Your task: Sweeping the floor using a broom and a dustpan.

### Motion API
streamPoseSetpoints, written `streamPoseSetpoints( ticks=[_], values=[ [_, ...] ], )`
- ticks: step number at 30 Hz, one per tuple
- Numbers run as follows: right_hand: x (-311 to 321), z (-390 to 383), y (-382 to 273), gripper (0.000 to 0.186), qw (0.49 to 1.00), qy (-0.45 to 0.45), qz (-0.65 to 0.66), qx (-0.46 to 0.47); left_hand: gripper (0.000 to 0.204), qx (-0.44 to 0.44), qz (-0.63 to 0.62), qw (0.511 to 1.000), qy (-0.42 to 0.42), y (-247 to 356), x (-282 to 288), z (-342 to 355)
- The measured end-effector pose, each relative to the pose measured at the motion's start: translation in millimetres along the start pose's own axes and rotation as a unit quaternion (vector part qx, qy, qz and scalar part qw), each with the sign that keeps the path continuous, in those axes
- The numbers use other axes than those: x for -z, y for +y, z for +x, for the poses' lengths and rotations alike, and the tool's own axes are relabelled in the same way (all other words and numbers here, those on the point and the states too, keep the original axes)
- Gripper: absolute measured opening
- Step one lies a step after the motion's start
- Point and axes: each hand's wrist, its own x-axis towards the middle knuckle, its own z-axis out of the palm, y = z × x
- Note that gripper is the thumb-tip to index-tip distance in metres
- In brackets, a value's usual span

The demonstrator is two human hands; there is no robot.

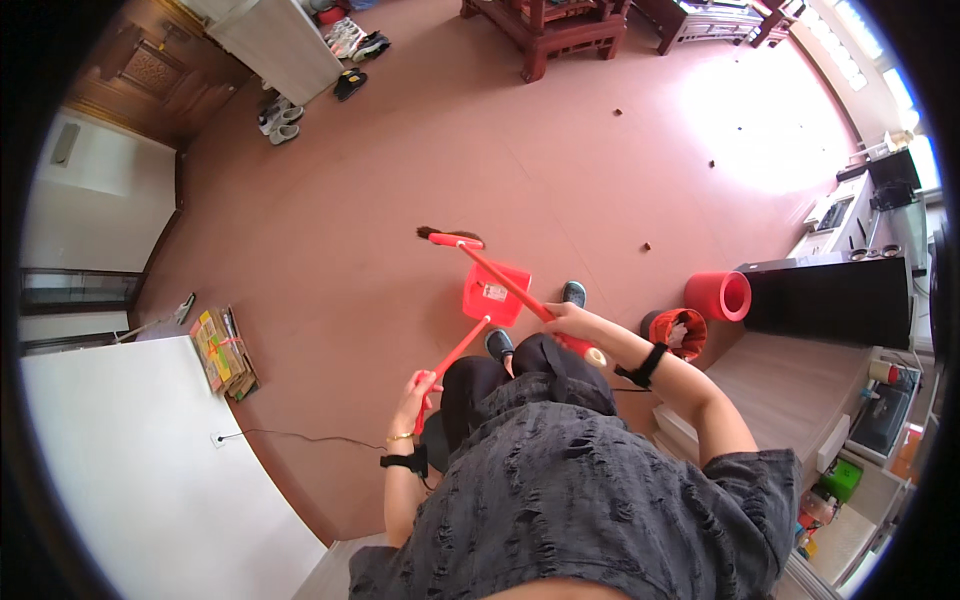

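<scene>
My right hand [574,322] is closed round the red handle of a broom [498,277]. The broom's red head with dark brown bristles [462,234] is low over the floor, just beyond the dustpan; whether it touches the floor I cannot tell. In my left hand [412,396] is the long red handle of the dustpan [476,296]. Its red pan lies in front of my feet with a pale label inside, and I make out no sweepings in it. My fingers are wrapped round both handles.
Small dark bits [647,246] are scattered over the reddish floor [350,190]. On the right are a red bucket [704,296], a lined bin [690,345] and a cabinet. Stacked cardboard [224,350] and a cable [300,434] lie left. Shoes [282,122] and dark-red wooden furniture [545,40] stand farther off.
</scene>
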Motion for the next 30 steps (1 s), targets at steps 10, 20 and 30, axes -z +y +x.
streamPoseSetpoints(
  ticks=[10, 20, 30],
  values=[
    [-75.2, 199.0, -6.2, 0.008, 0.790, -0.246, 0.546, -0.131, 0.021, -0.038, -0.243, 0.964, 0.097, -81.8, 18.8, -48.5],
    [40.9, 193.9, 64.7, 0.006, 0.500, -0.248, 0.810, -0.179, 0.018, -0.008, -0.196, 0.958, 0.210, -19.7, -4.0, -37.6],
    [277.9, -18.9, 170.1, 0.008, 0.496, -0.084, 0.860, -0.080, 0.021, -0.025, -0.160, 0.966, 0.199, 92.4, -69.0, 59.9]
  ],
)
